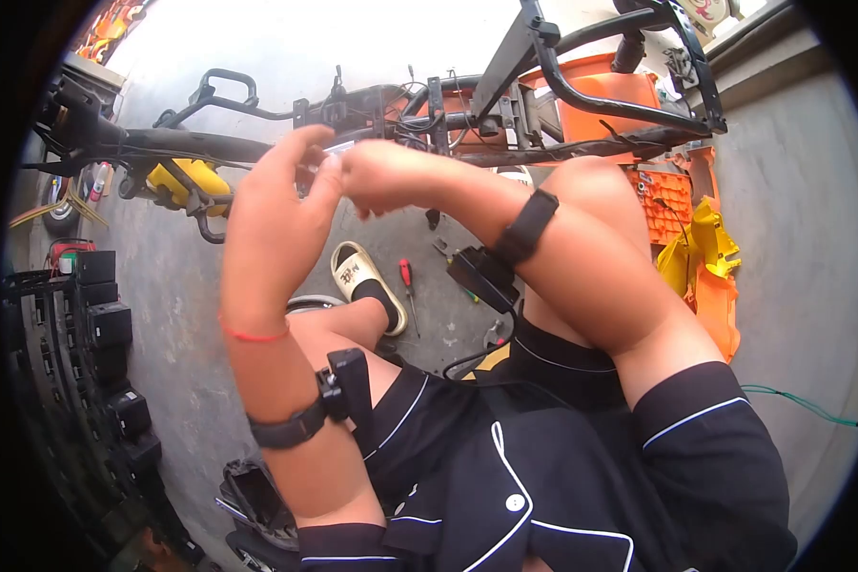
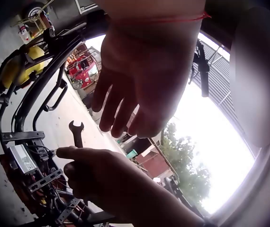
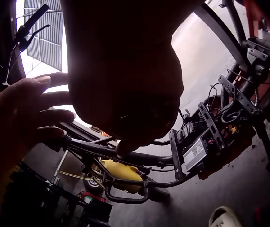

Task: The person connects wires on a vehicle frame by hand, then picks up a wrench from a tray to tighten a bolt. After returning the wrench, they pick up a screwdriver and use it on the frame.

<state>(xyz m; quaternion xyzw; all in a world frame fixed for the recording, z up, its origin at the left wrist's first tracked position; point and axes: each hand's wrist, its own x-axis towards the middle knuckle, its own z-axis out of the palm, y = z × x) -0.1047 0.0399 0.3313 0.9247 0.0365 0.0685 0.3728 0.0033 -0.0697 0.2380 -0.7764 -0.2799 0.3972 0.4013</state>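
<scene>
My right hand (image 1: pixel 386 176) grips an open-ended wrench (image 2: pixel 77 135), its forked jaw standing out beyond the curled fingers in the left wrist view. Close beside it is my left hand (image 1: pixel 276 219), its fingers loosely extended and holding nothing. In the head view the two hands overlap near the thumb, and most of the wrench is hidden. Both are raised in front of a black tubular vehicle frame (image 1: pixel 200 145). A silver box with a label (image 2: pixel 22 159) is mounted on this frame among wires and perforated metal brackets (image 3: pixel 211 125).
A red-handled screwdriver (image 1: pixel 406 275) lies on the concrete floor near a cream slipper (image 1: pixel 355 270) on a foot. Orange plastic panels (image 1: pixel 717 310) and yellow pieces (image 1: pixel 712 243) lie at the right. Black boxes (image 1: pixel 111 325) line the left side. A yellow part (image 1: pixel 189 181) sits behind the frame.
</scene>
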